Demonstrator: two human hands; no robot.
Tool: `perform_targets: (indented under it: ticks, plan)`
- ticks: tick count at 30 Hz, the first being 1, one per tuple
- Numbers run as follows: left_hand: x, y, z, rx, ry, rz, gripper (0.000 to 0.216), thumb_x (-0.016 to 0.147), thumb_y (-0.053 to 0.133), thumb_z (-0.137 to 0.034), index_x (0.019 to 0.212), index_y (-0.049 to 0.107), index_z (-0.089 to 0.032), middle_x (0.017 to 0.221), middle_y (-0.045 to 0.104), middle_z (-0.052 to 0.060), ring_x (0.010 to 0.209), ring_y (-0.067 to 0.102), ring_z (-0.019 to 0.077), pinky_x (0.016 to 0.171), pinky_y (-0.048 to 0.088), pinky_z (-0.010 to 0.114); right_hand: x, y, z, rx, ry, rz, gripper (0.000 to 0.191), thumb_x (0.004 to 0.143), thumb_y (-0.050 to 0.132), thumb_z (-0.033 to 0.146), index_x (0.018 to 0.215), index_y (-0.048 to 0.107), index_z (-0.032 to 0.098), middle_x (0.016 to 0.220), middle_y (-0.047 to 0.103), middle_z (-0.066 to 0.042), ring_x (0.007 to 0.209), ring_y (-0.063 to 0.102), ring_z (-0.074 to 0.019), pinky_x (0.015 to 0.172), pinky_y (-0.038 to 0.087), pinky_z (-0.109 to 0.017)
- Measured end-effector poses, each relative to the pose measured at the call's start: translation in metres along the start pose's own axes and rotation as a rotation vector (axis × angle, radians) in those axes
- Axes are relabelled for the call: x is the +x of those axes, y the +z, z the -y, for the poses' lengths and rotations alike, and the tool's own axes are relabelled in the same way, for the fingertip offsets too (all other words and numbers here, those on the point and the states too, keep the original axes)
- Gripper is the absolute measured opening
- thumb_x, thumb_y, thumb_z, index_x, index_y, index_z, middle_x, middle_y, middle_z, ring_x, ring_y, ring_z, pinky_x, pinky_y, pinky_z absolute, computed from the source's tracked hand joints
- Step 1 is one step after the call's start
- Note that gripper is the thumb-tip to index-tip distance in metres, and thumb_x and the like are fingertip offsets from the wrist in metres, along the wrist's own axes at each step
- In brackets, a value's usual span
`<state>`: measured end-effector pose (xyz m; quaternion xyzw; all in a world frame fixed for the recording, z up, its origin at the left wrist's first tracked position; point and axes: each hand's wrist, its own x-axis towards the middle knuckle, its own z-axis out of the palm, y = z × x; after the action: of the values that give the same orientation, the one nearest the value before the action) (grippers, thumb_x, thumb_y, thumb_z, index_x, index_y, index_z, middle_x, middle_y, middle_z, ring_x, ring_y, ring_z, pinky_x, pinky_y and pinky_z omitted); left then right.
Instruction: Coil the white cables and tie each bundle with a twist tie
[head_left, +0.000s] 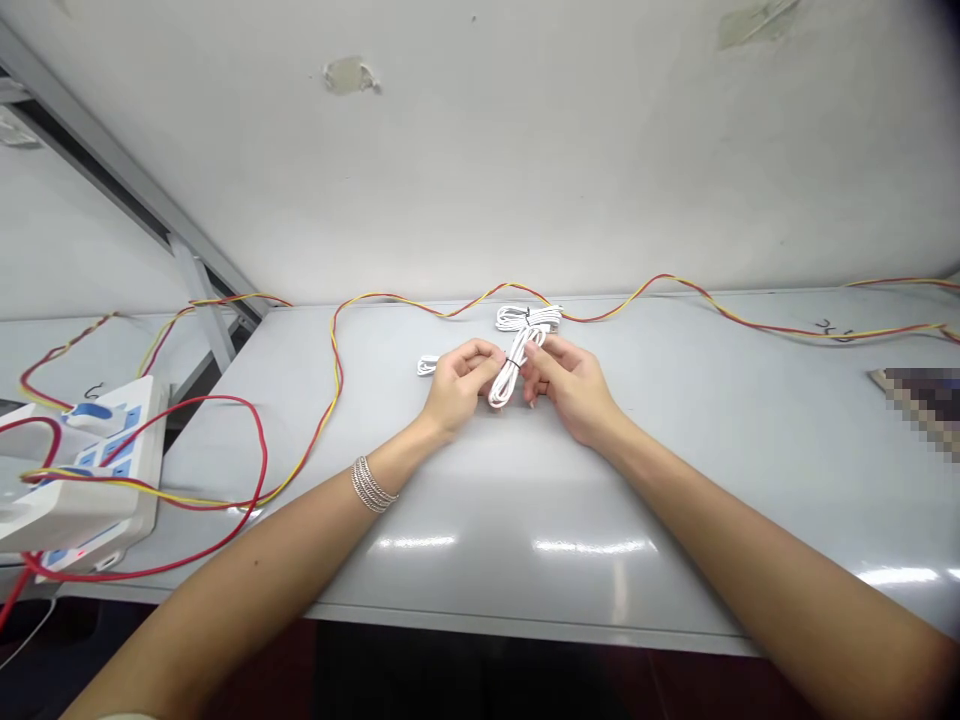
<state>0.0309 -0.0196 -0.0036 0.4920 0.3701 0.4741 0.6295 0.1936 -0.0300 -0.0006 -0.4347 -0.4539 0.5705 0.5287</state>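
Note:
Between my two hands is a coiled white cable [507,381], bundled lengthwise with a dark twist tie round its middle. My left hand [466,380] pinches the tie side of the bundle with thumb and forefinger. With thumb and bent fingers, my right hand [566,382] grips the bundle's upper right side. Just behind lies a second coiled white cable [528,318], also bound with a dark tie, flat on the grey table [525,470]. Part of another white cable bundle [427,365] shows left of my left hand, the rest hidden behind it.
A twisted red and yellow wire [667,278] runs along the back by the wall. At left, a white power strip [135,440] with blue sockets has plugs and a red cord [259,430]. Dark twist ties [834,330] lie at the right rear, near a blurred flat object [919,405].

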Motion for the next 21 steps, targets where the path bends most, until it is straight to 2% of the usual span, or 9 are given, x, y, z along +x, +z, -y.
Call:
perform_targets:
  ticks: [4, 10, 16, 21]
  plan:
    - [0.0011, -0.0002, 0.0021, 0.028, 0.025, 0.031, 0.027, 0.076, 0.080, -0.037, 0.074, 0.068, -0.013, 0.068, 0.069, 0.004, 0.056, 0.065, 0.0138, 0.052, 0.053, 0.024, 0.0012, -0.0017, -0.0030, -0.002, -0.004, 0.008, 0.055, 0.067, 0.086, 0.070, 0.076, 0.064, 0.020, 0.062, 0.059, 0.002, 0.053, 0.053, -0.0128, 0.052, 0.044, -0.029]
    - [0.0013, -0.0012, 0.0016, 0.090, 0.014, 0.052, 0.021, 0.077, 0.077, -0.032, 0.078, 0.068, -0.013, 0.063, 0.067, 0.003, 0.051, 0.061, 0.0125, 0.049, 0.051, 0.024, 0.0021, -0.0036, -0.0033, -0.005, 0.022, 0.036, 0.056, 0.068, 0.084, 0.072, 0.071, 0.061, 0.021, 0.061, 0.058, 0.000, 0.056, 0.052, -0.0141, 0.052, 0.042, -0.029]
    - [0.0010, -0.0031, 0.0023, 0.068, 0.029, 0.070, 0.024, 0.074, 0.082, -0.031, 0.081, 0.067, -0.014, 0.066, 0.066, 0.001, 0.051, 0.061, 0.0123, 0.047, 0.048, 0.023, 0.0020, -0.0031, -0.0035, -0.027, 0.001, 0.027, 0.054, 0.070, 0.082, 0.072, 0.073, 0.062, 0.022, 0.058, 0.055, 0.002, 0.053, 0.050, -0.0138, 0.052, 0.042, -0.030]
    - [0.0012, -0.0044, 0.0047, 0.068, 0.043, 0.080, 0.031, 0.074, 0.085, -0.036, 0.084, 0.066, -0.014, 0.065, 0.064, 0.000, 0.051, 0.059, 0.0112, 0.046, 0.046, 0.022, 0.0028, -0.0029, -0.0020, -0.014, 0.044, 0.012, 0.054, 0.068, 0.084, 0.070, 0.075, 0.062, 0.021, 0.056, 0.057, 0.002, 0.051, 0.052, -0.0138, 0.051, 0.043, -0.030]
